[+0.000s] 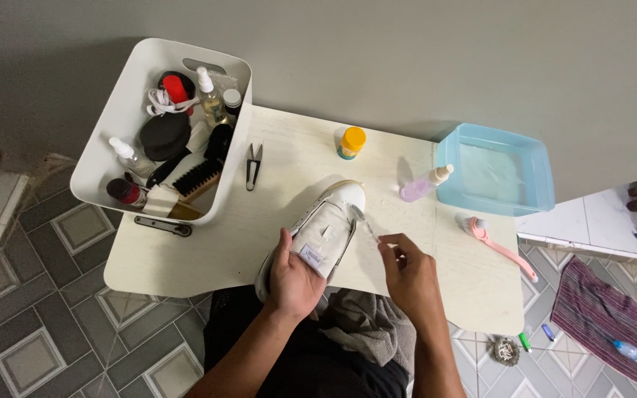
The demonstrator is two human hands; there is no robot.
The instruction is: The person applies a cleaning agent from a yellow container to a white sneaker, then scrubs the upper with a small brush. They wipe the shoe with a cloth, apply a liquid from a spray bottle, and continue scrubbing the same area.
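The left hand [294, 276] grips a white shoe [318, 234] from above at its heel end, fingers wrapped around the opening, with the tongue and its small label showing between thumb and fingers. The shoe lies at the near edge of the tabletop [208, 258], toe pointing toward the far edge and heel overhanging toward the person's lap. The right hand [407, 276] pinches a thin brush [366, 225] between thumb and fingertips; the brush tip touches the right side of the shoe near the toe. A grey cloth [366, 324] lies on the lap below both hands. At the far left corner of the tabletop a white basket [112, 118] overhangs the edge and holds spray bottles, brushes, a black round tin and white laces. Just beside the basket, small black scissors [253, 163] lie flat. A small jar with a yellow lid [351, 143] stands near the far edge, well apart from the shoe. A bottle of purple liquid [423, 185] lies on its side between the jar and a blue plastic tub [495, 171], which occupies the far right corner. A pink long-handled brush [497, 243] lies near the right edge. A striped rag [604, 313] lies on the tiled floor to the right.
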